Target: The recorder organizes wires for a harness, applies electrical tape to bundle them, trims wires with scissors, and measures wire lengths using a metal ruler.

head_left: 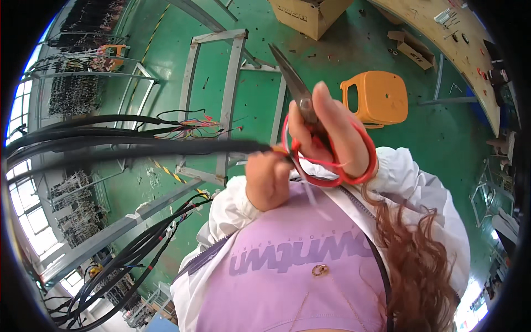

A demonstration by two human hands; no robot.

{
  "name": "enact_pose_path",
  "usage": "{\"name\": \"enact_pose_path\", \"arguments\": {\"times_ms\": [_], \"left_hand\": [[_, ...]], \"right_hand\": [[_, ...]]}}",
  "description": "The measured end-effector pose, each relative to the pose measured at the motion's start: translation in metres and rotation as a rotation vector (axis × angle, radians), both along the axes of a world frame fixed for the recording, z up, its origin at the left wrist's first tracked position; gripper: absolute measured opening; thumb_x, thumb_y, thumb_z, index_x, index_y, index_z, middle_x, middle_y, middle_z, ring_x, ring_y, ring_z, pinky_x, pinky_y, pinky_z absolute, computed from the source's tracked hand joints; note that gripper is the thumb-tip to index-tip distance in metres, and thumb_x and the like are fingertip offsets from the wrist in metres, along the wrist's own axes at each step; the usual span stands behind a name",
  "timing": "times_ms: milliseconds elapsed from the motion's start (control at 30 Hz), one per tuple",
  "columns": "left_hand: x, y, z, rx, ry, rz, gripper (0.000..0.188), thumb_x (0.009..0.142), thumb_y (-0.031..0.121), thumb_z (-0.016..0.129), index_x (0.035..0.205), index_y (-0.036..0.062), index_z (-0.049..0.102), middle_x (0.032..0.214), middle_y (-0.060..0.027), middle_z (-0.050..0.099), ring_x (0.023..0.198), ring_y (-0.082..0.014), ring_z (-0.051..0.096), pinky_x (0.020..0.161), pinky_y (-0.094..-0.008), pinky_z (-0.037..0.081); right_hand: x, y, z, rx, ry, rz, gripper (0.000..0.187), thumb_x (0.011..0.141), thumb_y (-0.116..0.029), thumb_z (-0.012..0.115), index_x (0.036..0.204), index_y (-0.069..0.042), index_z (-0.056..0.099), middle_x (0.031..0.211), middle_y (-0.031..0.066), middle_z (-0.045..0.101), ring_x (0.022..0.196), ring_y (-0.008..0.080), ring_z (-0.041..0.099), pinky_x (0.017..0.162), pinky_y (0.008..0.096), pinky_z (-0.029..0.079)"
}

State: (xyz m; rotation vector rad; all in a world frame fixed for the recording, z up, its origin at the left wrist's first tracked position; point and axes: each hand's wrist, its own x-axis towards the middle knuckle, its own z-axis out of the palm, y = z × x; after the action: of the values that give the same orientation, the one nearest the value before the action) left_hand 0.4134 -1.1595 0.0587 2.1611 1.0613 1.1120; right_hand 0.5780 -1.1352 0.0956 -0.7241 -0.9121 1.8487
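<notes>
From where I stand, working the cable's end with scissors seems the step. The left grip is closed round the end of a black cable point(210, 147) running off leftward; the right grip point(337, 130), just beside the left grip point(269, 181), holds red-handled scissors point(303, 103), blades pointing away. A cut would call for turning them, fingers clear. Other black cables point(110, 119), left of both, might snag; beyond the right grip sits an orange stool point(387, 98).
</notes>
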Motion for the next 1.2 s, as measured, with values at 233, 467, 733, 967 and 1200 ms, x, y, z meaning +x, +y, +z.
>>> {"name": "enact_pose_path", "arguments": {"times_ms": [233, 467, 733, 967, 1200], "left_hand": [[-0.015, 0.02, 0.01, -0.442, -0.482, 0.02, 0.038, 0.095, 0.032, 0.031, 0.091, -0.0025, 0.047, 0.064, 0.003, 0.04, 0.053, -0.0027, 0.03, 0.047, -0.0181, 0.02], [-0.012, 0.018, 0.016, -0.465, -0.423, 0.106, 0.056, 0.088, 0.056, 0.032, 0.094, 0.0031, 0.05, 0.082, -0.0029, 0.052, 0.063, -0.0039, 0.044, 0.052, -0.015, 0.034], [-0.011, 0.021, 0.01, -0.356, -0.683, 0.003, 0.037, 0.089, 0.03, 0.045, 0.098, -0.0054, 0.049, 0.068, 0.0002, 0.048, 0.061, -0.0045, 0.041, 0.055, -0.0192, 0.032], [-0.019, 0.019, 0.012, -0.352, -0.403, 0.065, 0.024, 0.088, 0.02, 0.04, 0.095, -0.0013, 0.049, 0.086, -0.0084, 0.054, 0.065, -0.0092, 0.045, 0.055, -0.0203, 0.035], [-0.01, 0.016, -0.002, -0.238, -0.436, 0.096, 0.021, 0.091, 0.017, 0.04, 0.097, -0.0019, 0.047, 0.076, -0.0069, 0.056, 0.058, -0.0105, 0.049, 0.054, -0.0232, 0.04]], "right_hand": [[-0.002, -0.016, -0.017, 0.166, -0.063, 0.092, 0.062, 0.087, -0.058, 0.028, 0.082, 0.001, 0.047, 0.061, 0.0042, 0.048, 0.052, 0.0093, 0.043, 0.049, 0.0207, 0.033], [-0.001, -0.02, -0.013, 0.228, -0.159, 0.34, 0.043, 0.092, -0.039, 0.034, 0.081, 0.0, 0.048, 0.055, 0.0019, 0.044, 0.047, 0.0087, 0.038, 0.045, 0.0225, 0.03], [-0.004, -0.02, -0.012, 0.185, -0.19, 0.399, 0.044, 0.093, -0.04, 0.033, 0.08, -0.001, 0.049, 0.055, 0.0012, 0.043, 0.046, 0.0085, 0.037, 0.045, 0.0223, 0.03], [-0.007, -0.021, -0.013, 0.167, -0.161, 0.356, 0.045, 0.093, -0.04, 0.031, 0.076, -0.002, 0.048, 0.054, 0.001, 0.044, 0.045, 0.0079, 0.037, 0.043, 0.0223, 0.029], [-0.014, -0.023, -0.009, 0.151, -0.225, 0.251, 0.044, 0.093, -0.04, 0.033, 0.072, -0.004, 0.047, 0.052, 0.0008, 0.044, 0.044, 0.0077, 0.036, 0.042, 0.0223, 0.028]]}}
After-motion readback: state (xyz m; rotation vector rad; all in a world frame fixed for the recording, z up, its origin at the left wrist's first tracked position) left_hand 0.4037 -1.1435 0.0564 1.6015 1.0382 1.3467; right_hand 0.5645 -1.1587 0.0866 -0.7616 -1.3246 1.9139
